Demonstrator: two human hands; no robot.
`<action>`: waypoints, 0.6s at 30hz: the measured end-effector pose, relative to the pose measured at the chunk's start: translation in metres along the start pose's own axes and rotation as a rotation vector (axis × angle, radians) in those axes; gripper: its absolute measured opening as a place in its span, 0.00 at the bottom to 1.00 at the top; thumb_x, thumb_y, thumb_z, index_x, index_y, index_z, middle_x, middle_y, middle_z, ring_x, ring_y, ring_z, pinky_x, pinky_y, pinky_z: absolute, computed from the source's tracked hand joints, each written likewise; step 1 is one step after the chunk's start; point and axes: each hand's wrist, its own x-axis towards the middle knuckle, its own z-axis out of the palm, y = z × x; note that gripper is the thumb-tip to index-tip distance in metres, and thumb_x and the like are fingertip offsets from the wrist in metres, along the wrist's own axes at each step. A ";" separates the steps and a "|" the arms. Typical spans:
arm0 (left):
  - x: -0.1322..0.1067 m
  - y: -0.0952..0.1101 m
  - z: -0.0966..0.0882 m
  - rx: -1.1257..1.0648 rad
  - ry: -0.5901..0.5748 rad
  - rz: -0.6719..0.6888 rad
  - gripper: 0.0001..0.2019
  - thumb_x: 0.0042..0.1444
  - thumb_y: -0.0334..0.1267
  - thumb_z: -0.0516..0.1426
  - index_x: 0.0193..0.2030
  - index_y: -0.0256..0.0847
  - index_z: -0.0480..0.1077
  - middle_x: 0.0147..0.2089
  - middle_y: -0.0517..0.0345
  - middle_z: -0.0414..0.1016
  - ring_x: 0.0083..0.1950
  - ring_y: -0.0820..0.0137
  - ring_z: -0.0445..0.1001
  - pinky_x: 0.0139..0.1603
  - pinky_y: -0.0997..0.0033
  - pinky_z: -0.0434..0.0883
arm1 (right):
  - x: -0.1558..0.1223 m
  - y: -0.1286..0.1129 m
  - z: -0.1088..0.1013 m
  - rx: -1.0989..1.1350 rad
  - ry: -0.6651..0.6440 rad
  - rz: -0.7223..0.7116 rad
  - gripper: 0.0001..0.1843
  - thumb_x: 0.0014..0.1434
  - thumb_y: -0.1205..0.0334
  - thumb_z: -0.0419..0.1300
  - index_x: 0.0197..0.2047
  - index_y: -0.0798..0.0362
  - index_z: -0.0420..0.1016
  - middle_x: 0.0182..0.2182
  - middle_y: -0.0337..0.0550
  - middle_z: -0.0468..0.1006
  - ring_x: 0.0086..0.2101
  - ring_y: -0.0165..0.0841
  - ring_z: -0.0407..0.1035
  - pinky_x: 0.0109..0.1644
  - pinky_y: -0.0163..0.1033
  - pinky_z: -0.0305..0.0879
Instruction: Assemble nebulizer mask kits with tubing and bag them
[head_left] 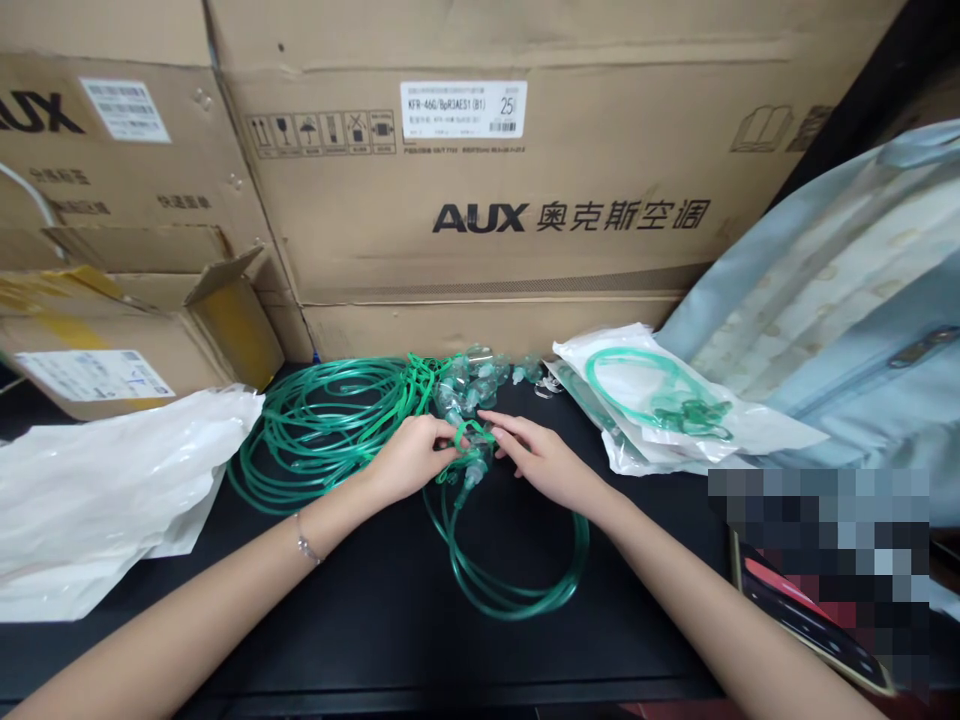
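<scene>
A clear greenish oxygen mask (478,468) with a green elastic strap lies at the middle of the black table. My left hand (411,458) is closed with its fingertips on the strap at the mask's left side. From the right, my right hand (544,462) grips the mask's edge, its index finger stretched along the top; the fingertips partly hide the mask. Coiled green tubing (517,608) runs from the mask's lower end towards me. Beyond my left hand is a big bundle of green tubing (300,440). Several clear masks (480,375) are piled just past my fingers.
White plastic packets (112,490) lie at the left, before an opened carton (112,330). On the right are packets (637,400) with a green-tubed mask on top, and a light blue bag (847,300). A large AUX carton (480,260) stands behind. A phone (810,620) lies at lower right.
</scene>
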 end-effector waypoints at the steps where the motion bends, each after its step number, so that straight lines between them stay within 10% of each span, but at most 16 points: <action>1: -0.001 -0.002 -0.001 -0.023 -0.017 0.021 0.10 0.52 0.31 0.53 0.33 0.40 0.76 0.32 0.57 0.75 0.32 0.71 0.71 0.35 0.73 0.66 | 0.000 0.000 0.000 -0.010 0.003 0.001 0.22 0.62 0.55 0.46 0.57 0.48 0.64 0.38 0.45 0.73 0.33 0.31 0.69 0.38 0.41 0.69; 12: -0.025 -0.008 -0.020 -0.008 0.090 0.032 0.14 0.60 0.34 0.46 0.45 0.37 0.70 0.42 0.51 0.73 0.43 0.68 0.72 0.46 0.67 0.69 | -0.009 -0.009 -0.020 -0.323 0.074 -0.081 0.23 0.63 0.57 0.44 0.59 0.54 0.58 0.52 0.52 0.65 0.53 0.39 0.62 0.57 0.48 0.58; 18: -0.076 -0.012 -0.024 0.316 -0.115 0.168 0.22 0.61 0.42 0.46 0.61 0.41 0.56 0.64 0.49 0.57 0.63 0.62 0.57 0.61 0.59 0.60 | -0.052 -0.004 -0.036 -0.555 -0.237 -0.305 0.27 0.62 0.52 0.46 0.63 0.48 0.52 0.63 0.44 0.52 0.63 0.40 0.42 0.64 0.55 0.44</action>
